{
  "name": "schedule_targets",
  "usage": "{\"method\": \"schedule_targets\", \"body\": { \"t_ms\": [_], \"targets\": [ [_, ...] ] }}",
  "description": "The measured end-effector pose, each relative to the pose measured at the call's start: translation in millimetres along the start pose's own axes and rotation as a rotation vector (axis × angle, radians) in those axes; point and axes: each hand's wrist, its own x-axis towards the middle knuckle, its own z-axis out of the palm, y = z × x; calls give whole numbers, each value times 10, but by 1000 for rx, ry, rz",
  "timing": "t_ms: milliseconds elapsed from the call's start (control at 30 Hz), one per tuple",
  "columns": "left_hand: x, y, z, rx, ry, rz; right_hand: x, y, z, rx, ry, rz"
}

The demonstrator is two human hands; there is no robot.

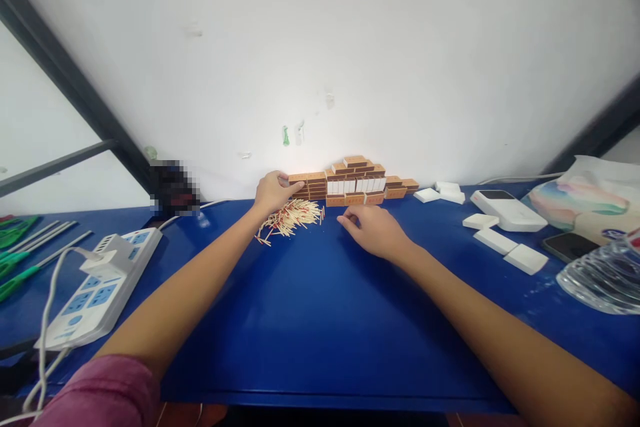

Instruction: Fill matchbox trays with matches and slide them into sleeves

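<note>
Stacked matchboxes (356,173) form a stepped wall against the back of the table, brown-sided, with several white ends showing in the middle row. My left hand (273,193) is at the left end of the lower matchbox stack (315,187), thumb along its front and fingers partly hidden behind. It appears closed around a matchbox there. Just below it lies a loose heap of matches (290,217). In front of the wall, my right hand (376,230) has its fingers curled and the thumb close to them; whether anything is between them is hidden.
White box pieces (510,250) lie on the right near a white power bank (507,210), a phone (570,247) and a plastic bottle (607,277). On the left are a power strip (107,293) with cables and green-handled tools (20,273). A wall stands behind the blue table (320,320).
</note>
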Motion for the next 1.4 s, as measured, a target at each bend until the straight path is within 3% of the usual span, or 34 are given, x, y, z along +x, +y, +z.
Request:
{"method": "schedule_targets", "body": {
  "t_ms": [667, 767, 867, 1067, 1233, 1400],
  "targets": [
    [-2, 18, 44, -12, 105, 81, 39, 61, -58, -7, 32, 12],
    [-119, 68, -19, 31, 130, 107, 102, 227, -163, -24, 89, 100],
    [-383, 117, -157, 77, 154, 169, 168, 533, -309, -60, 188, 266],
    [-943, 56, -503, 153, -5, 452, 238, 1169, -474, -25, 278, 579],
    [-1099, -113, -606, 200, 38, 494, 271, 1294, -464, 73, 218, 623],
    [-1178, -231, -546, 154, 47, 569, 239, 1376, -650, -55, 286, 658]
  ]
}}
